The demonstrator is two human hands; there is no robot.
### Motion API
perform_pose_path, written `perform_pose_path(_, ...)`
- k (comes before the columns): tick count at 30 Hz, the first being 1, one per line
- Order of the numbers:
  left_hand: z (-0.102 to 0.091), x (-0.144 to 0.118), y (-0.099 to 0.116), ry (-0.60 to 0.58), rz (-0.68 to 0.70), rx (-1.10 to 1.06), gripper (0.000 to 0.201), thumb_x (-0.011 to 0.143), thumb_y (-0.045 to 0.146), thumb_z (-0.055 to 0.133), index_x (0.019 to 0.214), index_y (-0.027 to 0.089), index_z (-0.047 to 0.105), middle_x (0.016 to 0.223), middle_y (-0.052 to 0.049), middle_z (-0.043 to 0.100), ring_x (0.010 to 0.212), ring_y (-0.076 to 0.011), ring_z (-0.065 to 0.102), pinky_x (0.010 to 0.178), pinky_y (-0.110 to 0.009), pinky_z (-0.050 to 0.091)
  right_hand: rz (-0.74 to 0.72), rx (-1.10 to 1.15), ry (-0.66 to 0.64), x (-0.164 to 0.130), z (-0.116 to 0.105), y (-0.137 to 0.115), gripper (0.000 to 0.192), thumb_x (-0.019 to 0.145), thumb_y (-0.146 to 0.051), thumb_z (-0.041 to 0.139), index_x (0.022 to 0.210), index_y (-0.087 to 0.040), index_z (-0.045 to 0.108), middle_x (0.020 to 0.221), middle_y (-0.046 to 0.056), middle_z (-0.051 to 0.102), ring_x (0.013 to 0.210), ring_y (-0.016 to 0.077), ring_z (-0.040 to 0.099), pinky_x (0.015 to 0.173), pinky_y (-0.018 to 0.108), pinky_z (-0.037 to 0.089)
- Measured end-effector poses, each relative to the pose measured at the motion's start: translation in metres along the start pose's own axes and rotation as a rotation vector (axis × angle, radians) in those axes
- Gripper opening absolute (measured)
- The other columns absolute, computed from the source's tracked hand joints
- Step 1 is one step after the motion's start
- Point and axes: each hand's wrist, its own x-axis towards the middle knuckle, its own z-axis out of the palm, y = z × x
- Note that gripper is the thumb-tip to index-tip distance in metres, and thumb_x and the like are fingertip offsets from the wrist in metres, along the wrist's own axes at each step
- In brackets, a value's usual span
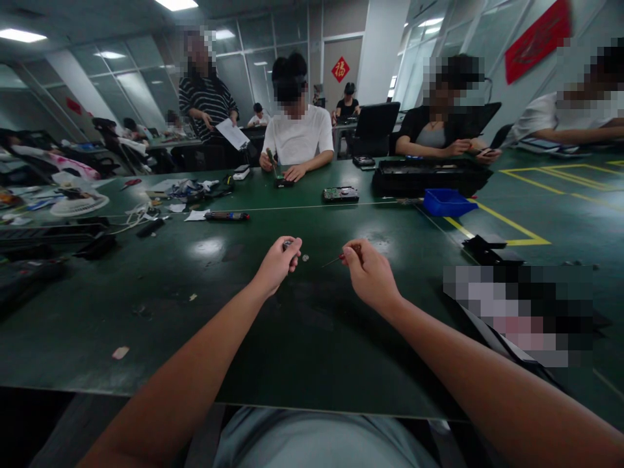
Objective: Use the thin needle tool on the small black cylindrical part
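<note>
My left hand is closed, thumb against the curled fingers, around a small dark part with a shiny edge; most of it is hidden and its kind does not show. My right hand grips a thin screwdriver, its slim shaft pointing left and slightly down toward the other hand. Between the two hands a small round metal piece lies on the green tabletop, touched by neither.
Ahead lie a hard drive, a blue bin, a long black tray and a dark pen-like tool. Black parts sit at right, a white fan at left. Across the table a person in white works.
</note>
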Motion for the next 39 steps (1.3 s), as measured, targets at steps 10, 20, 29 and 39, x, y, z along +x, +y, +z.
perform_pose_path(10, -0.007, 0.027, 0.01, -0.201, 0.187, 0.873, 0.027, 0.095, 0.031, 0.05, 0.11, 0.019, 0.069, 0.107, -0.01, 0.072, 0.097, -0.0235, 0.067, 0.086, -0.036, 0.05, -0.01, 0.002, -0.017, -0.001, 0.001, -0.001, 0.019, 0.098, -0.034, 0.045, 0.094, -0.022, 0.059, 0.08, 0.005, 0.07, 0.075, 0.0216, 0.067, 0.07, 0.034, 0.046)
perform_pose_path(20, 0.006, 0.047, -0.014, -0.221, 0.245, 1.125, 0.026, 0.082, 0.037, 0.07, 0.102, 0.023, 0.077, 0.104, -0.012, 0.071, 0.099, -0.0301, 0.064, 0.084, -0.038, 0.049, 0.006, 0.002, -0.042, 0.0, 0.0, -0.003, 0.02, 0.098, -0.034, 0.045, 0.095, -0.021, 0.059, 0.082, 0.006, 0.07, 0.077, 0.022, 0.067, 0.071, 0.035, 0.046)
perform_pose_path(29, -0.022, 0.055, -0.008, -0.115, 0.039, 0.504, 0.011, 0.077, 0.029, 0.074, 0.08, 0.018, 0.075, 0.078, -0.008, 0.069, 0.055, -0.0142, 0.054, 0.05, -0.025, 0.036, 0.0, 0.004, -0.064, -0.001, -0.002, -0.003, 0.022, 0.099, -0.035, 0.043, 0.095, -0.021, 0.059, 0.082, 0.006, 0.07, 0.077, 0.0222, 0.066, 0.069, 0.034, 0.046)
perform_pose_path(39, -0.097, 0.038, 0.028, 0.208, -0.299, -0.394, 0.023, 0.092, 0.037, 0.062, 0.09, 0.015, 0.057, 0.071, -0.001, 0.056, 0.05, -0.0072, 0.044, 0.042, -0.018, 0.028, 0.014, 0.025, -0.069, -0.001, 0.0, -0.001, 0.021, 0.099, -0.036, 0.044, 0.095, -0.021, 0.058, 0.082, 0.006, 0.07, 0.078, 0.0224, 0.067, 0.07, 0.034, 0.046)
